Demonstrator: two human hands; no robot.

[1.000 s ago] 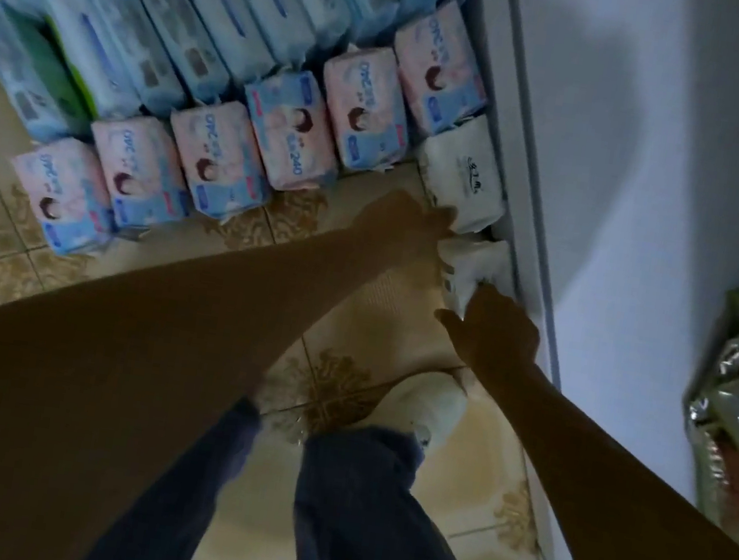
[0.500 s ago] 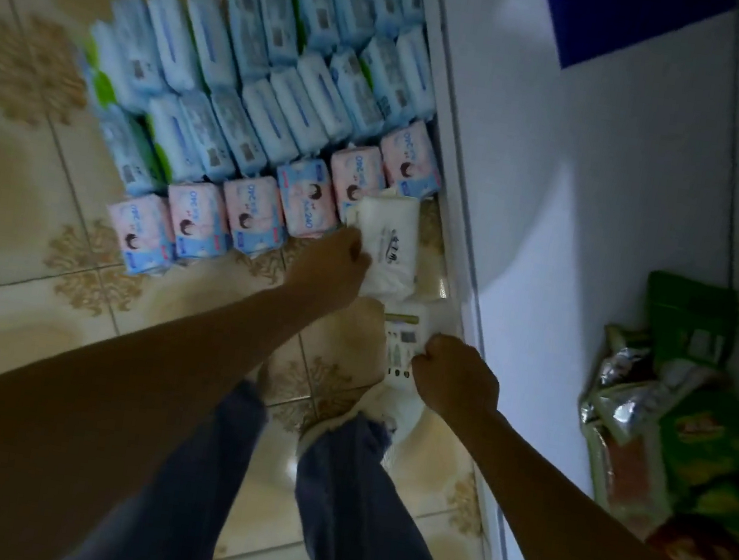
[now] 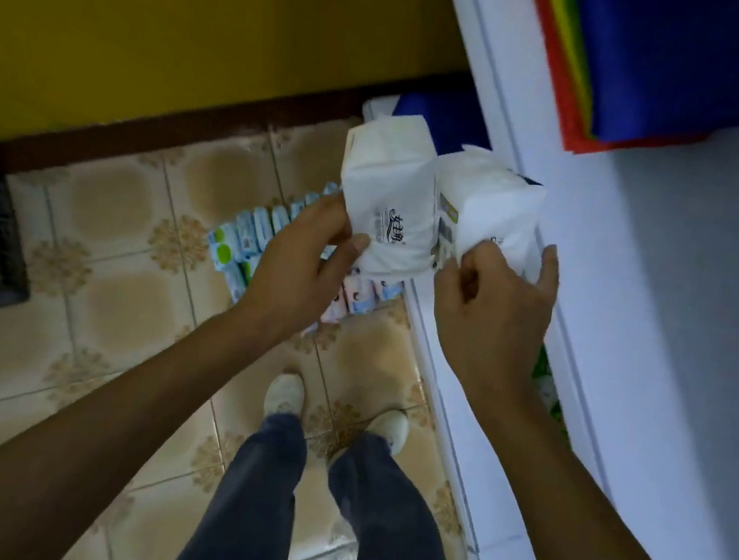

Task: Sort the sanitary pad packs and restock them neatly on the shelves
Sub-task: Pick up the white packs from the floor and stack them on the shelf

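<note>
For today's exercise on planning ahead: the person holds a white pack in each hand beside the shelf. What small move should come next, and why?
Probably carry both packs right and set them on the bare white shelf. The left hand grips one white pack, the right hand the other pack, already lifted clear of the packs on the floor.

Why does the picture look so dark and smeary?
Head view: the light is dim, so both arms look dark; the two white packs, left and right, glow brightest; the coloured stack on the shelf is blurred; straight edges bend from the wide lens.
</note>
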